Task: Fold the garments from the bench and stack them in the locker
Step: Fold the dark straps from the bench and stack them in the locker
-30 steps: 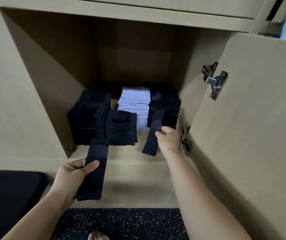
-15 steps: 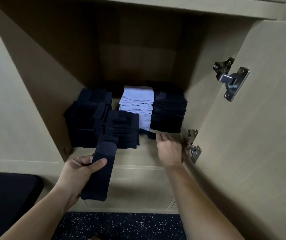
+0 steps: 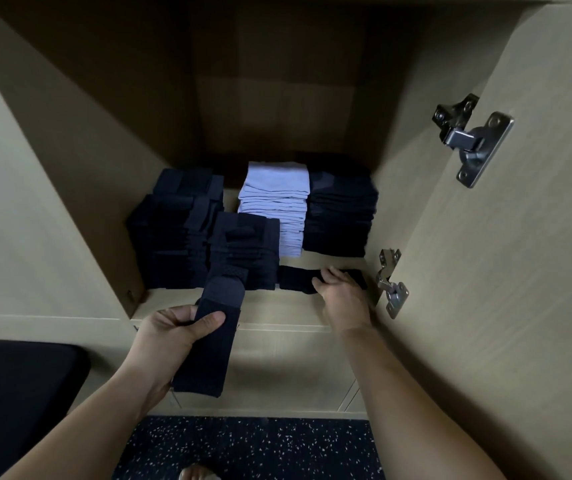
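Head view: the locker (image 3: 70,174) stands open, its door (image 3: 502,306) swung out to the right with an upper hinge (image 3: 471,140) and a lower hinge (image 3: 392,285) showing on the inner side. On the locker's shelf (image 3: 277,308) sit several piles of folded garments: a tall dark pile (image 3: 173,237) at the left, a shorter dark pile (image 3: 246,244) just in front of it toward the middle, a pale blue pile (image 3: 274,202) in the centre, and another dark pile (image 3: 340,220) at the right, touching the pale one.

The right hand (image 3: 341,296) reaches into the locker and lies with its fingers stretched out flat on a dark folded garment (image 3: 295,280), which rests on the bare shelf in front of the right-hand pile, near the lower hinge.

The left hand (image 3: 170,336) is outside the locker, just below the shelf edge. It grips a long dark folded piece (image 3: 208,358), fingers curled behind it and the thumb pressed across its front. The upper end of the piece points toward the shorter dark pile and the lower end hangs below the hand.

A black padded bench (image 3: 18,393) fills the lower left corner, and a dark speckled floor (image 3: 260,445) shows at the bottom
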`<state>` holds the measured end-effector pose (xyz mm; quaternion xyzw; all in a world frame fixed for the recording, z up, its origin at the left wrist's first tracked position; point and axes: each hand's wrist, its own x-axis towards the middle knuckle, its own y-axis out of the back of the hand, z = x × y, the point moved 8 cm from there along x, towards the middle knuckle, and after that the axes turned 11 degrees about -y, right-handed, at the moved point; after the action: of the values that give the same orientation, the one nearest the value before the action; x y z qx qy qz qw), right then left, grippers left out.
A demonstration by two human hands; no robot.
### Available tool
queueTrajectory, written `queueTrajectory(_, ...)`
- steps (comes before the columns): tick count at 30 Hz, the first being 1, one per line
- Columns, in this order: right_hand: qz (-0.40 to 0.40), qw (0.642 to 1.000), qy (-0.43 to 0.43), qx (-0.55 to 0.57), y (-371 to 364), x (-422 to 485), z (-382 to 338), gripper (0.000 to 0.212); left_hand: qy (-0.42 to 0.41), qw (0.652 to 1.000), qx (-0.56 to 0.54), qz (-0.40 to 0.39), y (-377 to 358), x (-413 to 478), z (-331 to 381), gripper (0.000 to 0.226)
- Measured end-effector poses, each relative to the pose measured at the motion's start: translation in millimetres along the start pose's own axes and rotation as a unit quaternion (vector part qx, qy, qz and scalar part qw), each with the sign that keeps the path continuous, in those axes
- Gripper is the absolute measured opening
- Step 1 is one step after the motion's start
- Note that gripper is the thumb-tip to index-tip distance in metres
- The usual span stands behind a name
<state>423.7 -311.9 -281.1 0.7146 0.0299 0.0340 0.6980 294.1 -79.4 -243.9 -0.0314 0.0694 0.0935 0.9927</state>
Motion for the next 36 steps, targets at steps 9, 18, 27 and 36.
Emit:
queueTrajectory(9, 0.051, 0.990, -0.104, 0.078, -6, -17, 1, 0.055, 0.000, 1.000, -0.019, 0.008, -12, 4, -1, 0.014)
queueTrajectory(18, 0.032, 0.852, -0.081, 0.516, 54, -79, -54, 0.028, 0.003, 1.000, -0.002, 0.029, -14, -4, 3, 0.008)
queueTrajectory(27, -0.059, 0.741, -0.142, 0.654, 54, -115, -82, 0.009, -0.042, 0.998, 0.027, 0.024, -19, -31, 22, 0.019)
queueTrajectory(36, -0.105, 0.594, -0.189, 0.774, 61, -125, -67, 0.010, -0.087, 0.990, -0.009, 0.114, 7, -33, 40, 0.022)
